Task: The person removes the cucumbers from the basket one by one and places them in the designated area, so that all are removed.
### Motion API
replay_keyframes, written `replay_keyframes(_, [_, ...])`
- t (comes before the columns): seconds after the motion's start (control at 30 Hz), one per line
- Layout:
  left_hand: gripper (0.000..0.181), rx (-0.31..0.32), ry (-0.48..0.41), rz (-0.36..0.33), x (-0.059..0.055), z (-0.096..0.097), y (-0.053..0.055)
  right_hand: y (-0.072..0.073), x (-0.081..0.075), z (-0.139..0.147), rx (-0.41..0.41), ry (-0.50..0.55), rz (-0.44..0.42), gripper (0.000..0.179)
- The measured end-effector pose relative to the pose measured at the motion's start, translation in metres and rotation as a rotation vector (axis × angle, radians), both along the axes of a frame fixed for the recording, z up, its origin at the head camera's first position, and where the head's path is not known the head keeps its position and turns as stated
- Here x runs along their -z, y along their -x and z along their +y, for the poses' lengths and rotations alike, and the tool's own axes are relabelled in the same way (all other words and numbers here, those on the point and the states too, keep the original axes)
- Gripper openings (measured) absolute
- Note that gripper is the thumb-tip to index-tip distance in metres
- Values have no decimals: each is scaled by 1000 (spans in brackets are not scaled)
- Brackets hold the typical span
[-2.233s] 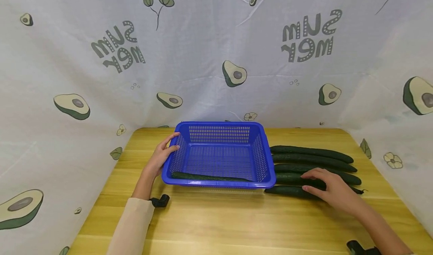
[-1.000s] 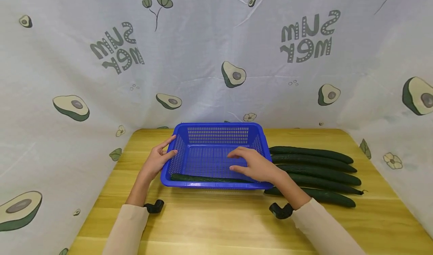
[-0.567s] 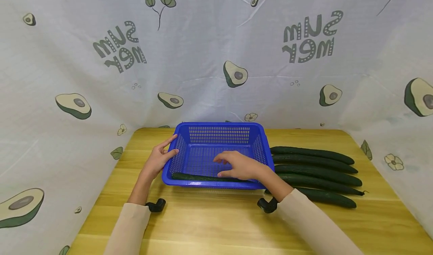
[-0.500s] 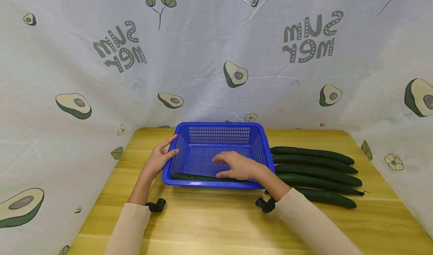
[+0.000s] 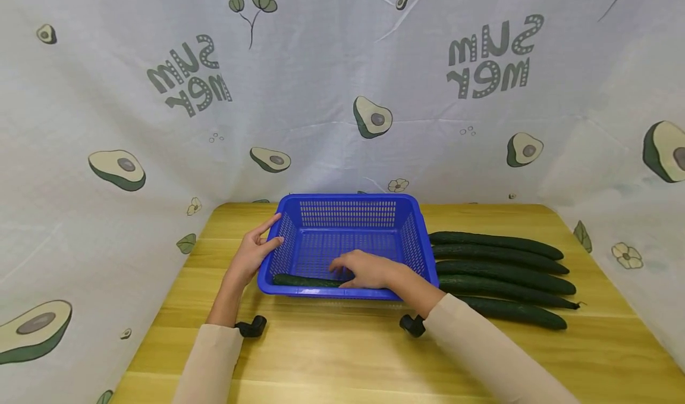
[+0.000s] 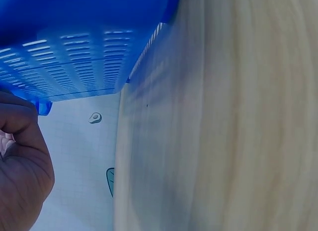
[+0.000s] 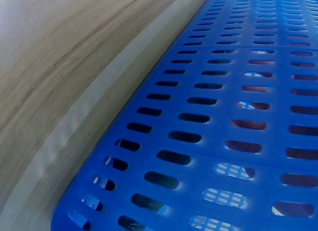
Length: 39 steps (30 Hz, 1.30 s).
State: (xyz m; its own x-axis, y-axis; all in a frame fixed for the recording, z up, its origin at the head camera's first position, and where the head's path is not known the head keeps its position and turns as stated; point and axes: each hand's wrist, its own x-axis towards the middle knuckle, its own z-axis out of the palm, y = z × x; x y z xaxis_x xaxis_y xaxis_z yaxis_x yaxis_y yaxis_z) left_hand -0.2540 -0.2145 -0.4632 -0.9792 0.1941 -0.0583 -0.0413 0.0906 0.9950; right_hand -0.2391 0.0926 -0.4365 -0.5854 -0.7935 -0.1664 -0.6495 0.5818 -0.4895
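Observation:
A blue plastic basket (image 5: 348, 293) with slotted sides stands at the middle of the table. My left hand (image 5: 250, 255) holds its left rim, thumb over the edge and index finger along it. In the left wrist view, the left hand (image 6: 22, 166) shows beside the basket's wall (image 6: 74, 57). One dark green cucumber (image 5: 305, 281) lies inside along the near wall. My right hand (image 5: 369, 271) reaches in over it, fingers curled round its middle; the palm hides its right part. In the right wrist view, the slotted wall (image 7: 198, 107) covers most of that hand.
Several cucumbers (image 5: 503, 268) lie side by side on the wooden table (image 5: 332, 356), right of the basket; some left ends pass behind or under its rim. A white curtain (image 5: 321, 83) with avocado prints hangs behind the table.
My right hand has left the cucumbers on the table, moved left into the basket, then lowered onto the cucumber there. My left hand stays on the rim.

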Motion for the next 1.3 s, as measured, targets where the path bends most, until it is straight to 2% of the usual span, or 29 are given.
replay_keyframes(0.33, [64,-1,-25,12,2,1,-1,2,4,-4,-33,-75,-80,35])
replay_keyframes(0.57, [64,-20,-33,12,3,1,-3,1,3,-3,-52,-67,-59,31])
replay_keyframes(0.7, [64,-23,-24,13,2,1,-3,1,2,-2,-33,-27,-50,28])
replay_keyframes(0.87, [64,-17,-24,14,2,0,-1,0,-1,0,58,23,-111,29])
replay_keyframes(0.97, [64,-16,-24,18,1,0,-1,-1,-2,1,84,64,-133,32])
replay_keyframes(1.3, [64,-15,-42,10,2,0,-1,-3,-3,1,53,179,-33,41])
